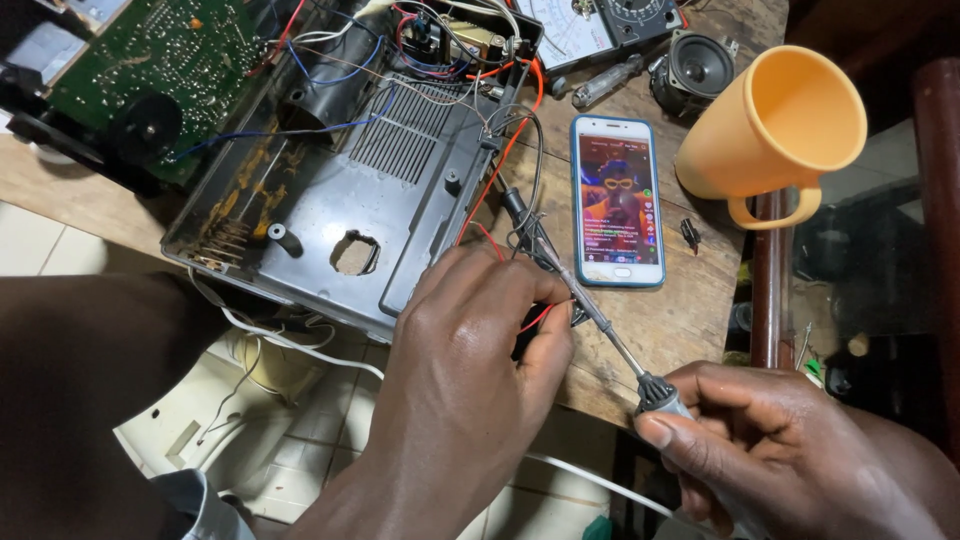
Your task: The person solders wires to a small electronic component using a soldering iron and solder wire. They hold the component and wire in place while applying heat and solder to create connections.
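Note:
My right hand [735, 430] grips the grey handle of a soldering iron [610, 335], whose thin metal shaft slants up and left towards the wires. My left hand [470, 360] pinches a bundle of red and grey wires [505, 170] at the iron's tip, near the front right corner of an opened grey plastic device case [330, 190]. The wires run from my fingers up to the parts at the case's far end. A green circuit board [150, 75] lies folded out at the case's upper left.
A smartphone [617, 200] with a lit screen lies on the wooden table [690, 310] right of the case. An orange plastic mug [770, 125], a small speaker [695, 70] and an analogue multimeter [600, 25] sit further back. White cables hang below the table edge.

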